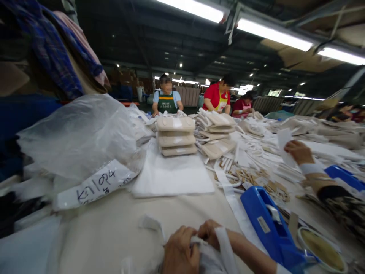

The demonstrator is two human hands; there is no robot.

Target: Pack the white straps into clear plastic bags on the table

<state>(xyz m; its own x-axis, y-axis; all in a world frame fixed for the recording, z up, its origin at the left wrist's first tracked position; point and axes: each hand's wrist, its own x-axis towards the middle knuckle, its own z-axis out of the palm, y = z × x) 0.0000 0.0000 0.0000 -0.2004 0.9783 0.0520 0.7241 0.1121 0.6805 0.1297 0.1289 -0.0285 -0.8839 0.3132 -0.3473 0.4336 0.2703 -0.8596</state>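
Both hands are bunched together at the bottom edge, left hand [180,251] and right hand [210,233] each pinching a crumpled bit of white fabric [212,257] with a flat strap running off it, right beside the blue tape dispenser [269,226]. Just past the dispenser's near end sits a round tin [322,249] with something yellowish in it, can't tell what. Left of the dispenser lie a smooth flat white sheet stack [172,175] and a crinkly clear plastic bag [82,137] with a handwritten label, behind it three folded beige bundles [176,140], and a co-worker's hand [298,151] holds paper off to the right.
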